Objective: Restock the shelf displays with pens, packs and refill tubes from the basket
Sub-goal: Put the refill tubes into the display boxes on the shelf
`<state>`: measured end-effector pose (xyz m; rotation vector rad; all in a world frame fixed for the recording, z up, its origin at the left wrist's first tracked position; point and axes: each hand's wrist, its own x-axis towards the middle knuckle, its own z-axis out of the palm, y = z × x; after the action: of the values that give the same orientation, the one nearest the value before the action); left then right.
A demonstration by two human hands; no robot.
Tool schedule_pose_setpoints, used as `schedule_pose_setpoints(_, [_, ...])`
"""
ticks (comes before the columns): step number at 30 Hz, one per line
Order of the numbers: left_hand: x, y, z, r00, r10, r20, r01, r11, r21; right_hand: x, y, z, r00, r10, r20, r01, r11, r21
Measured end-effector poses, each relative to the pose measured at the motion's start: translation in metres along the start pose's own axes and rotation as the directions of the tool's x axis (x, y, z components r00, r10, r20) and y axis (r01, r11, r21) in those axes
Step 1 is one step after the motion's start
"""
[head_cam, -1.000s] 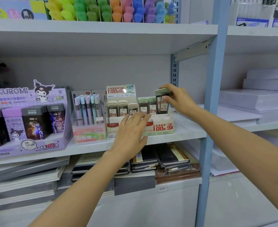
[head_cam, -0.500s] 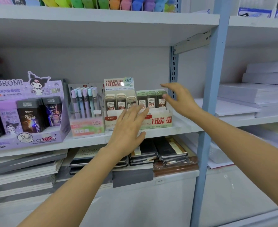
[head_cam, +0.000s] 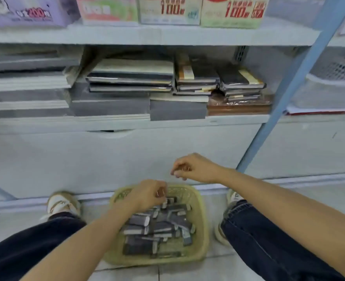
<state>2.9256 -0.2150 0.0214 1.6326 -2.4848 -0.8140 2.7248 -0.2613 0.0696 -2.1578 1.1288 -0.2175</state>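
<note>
Left fingers (head_cam: 160,192): curled downward, tips down among the dark refill tubes (head_cam: 157,226) at the far end of the basket (head_cam: 203,209). They touch the pile, but blur hides whether they grasp a tube, so I cannot tell. Left hand (head_cam: 145,196) sits over the far-left part of the basket, its forearm crossing the left rim.

Right fingers (head_cam: 177,172): loosely curled, tips bunched, released, with nothing seen in them. Right hand (head_cam: 196,168) hangs above and just past the basket's far rim, apart from it, up and to the right of the left hand. The hands do not touch.

The tubes lie heaped crosswise, dark bodies with pale ends, filling most of the basket (yellow-green, open-weave sides). The basket stands on the tiled floor (head_cam: 188,272), close to the foot of the shelving.

A pale shoe is on each side, left shoe (head_cam: 63,202) and right shoe (head_cam: 233,197), under dark trouser legs (head_cam: 269,240).

Further out is a plain pale base panel (head_cam: 127,159). Above it a lower shelf (head_cam: 238,119) carries stacked wrapped notebooks (head_cam: 196,78). On the upper shelf (head_cam: 167,35) only the lower fronts of the display boxes (head_cam: 231,12) show, printed with a red "100". A blue upright (head_cam: 289,94) slants across on the right.
</note>
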Motion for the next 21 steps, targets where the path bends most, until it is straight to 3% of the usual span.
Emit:
schedule_pose_setpoints(5, [-0.015,-0.059,0.098,0.972,-0.181,0.147,0.174,0.983,0.056,0.012,0.07,0.121,0.968,0.184,0.169,-0.177,0.982,-0.06])
schedule_pose_setpoints(12, [-0.02,-0.097,0.155,0.933,-0.359,-0.037,0.361,0.928,0.09,0.014,0.111,0.209,0.915,0.388,0.107,-0.365,0.912,-0.186])
schedule_pose_setpoints(16, [-0.019,-0.109,0.166,0.891,-0.442,-0.106,0.435,0.896,-0.087,0.018,0.118,0.218,0.914,0.393,0.1,-0.379,0.916,-0.133])
schedule_pose_setpoints(21, [-0.018,-0.115,0.162,0.926,-0.356,-0.128,0.33,0.925,-0.19,0.018,0.121,0.211,0.95,0.31,0.038,-0.312,0.95,0.034])
